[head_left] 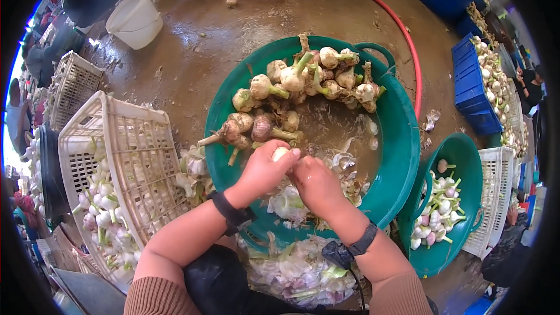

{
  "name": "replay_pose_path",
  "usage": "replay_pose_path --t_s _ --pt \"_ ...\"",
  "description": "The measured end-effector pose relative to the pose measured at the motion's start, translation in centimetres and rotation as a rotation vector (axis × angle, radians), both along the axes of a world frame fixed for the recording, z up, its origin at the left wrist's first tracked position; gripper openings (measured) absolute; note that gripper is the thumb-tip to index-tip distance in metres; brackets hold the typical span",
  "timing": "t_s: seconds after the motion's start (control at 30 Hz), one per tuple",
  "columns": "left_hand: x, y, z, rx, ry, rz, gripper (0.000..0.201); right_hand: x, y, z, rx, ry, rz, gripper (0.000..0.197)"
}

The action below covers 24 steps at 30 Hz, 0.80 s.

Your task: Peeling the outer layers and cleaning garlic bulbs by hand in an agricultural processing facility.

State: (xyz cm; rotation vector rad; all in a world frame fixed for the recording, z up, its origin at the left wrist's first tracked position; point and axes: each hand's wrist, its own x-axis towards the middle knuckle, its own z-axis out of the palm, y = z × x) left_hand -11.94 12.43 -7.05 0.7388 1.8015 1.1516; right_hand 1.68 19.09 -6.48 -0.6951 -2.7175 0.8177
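hands together over the near part of the big green tub [402, 163]. left hand [261, 170] is clamped on a pale garlic bulb [280, 153]; the bulb pokes out between thumb and fingers, mostly hidden. right hand [318, 186] is curled, fingertips up against the left thumb; can't tell if it grips anything itself. black straps on both wrists.

inside the tub: soil-stained garlic bulbs [293, 77] with stems on, piled along the far side and round to the left; loose skins [344, 162] nearer the hands. bigger peel heap [300, 271] just below the tub, on the person's side.

left: white plastic crate [140, 157], cleaner stemmed bulbs [105, 204] in it. right: smaller green tub [466, 166] with trimmed white and purplish bulbs [437, 216]. blue crate [475, 90] of garlic beyond that. red hose [402, 29] curves along the brown floor [245, 11]. white bucket [134, 20] stands far left.
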Motion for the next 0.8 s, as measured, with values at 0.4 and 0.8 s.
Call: replay_pose_path --t_s 0.4,0.8 --pt "-0.2 -0.2 0.8 -0.122 -0.456 -0.046 0.028 -1.1 -0.2 -1.4 -1.505 -0.004 -0.623 0.02" --pt "0.4 -0.7 2.2 0.443 0.715 -0.485 0.045 0.4 1.9 -2.4 -1.397 0.272 -0.675 0.019"
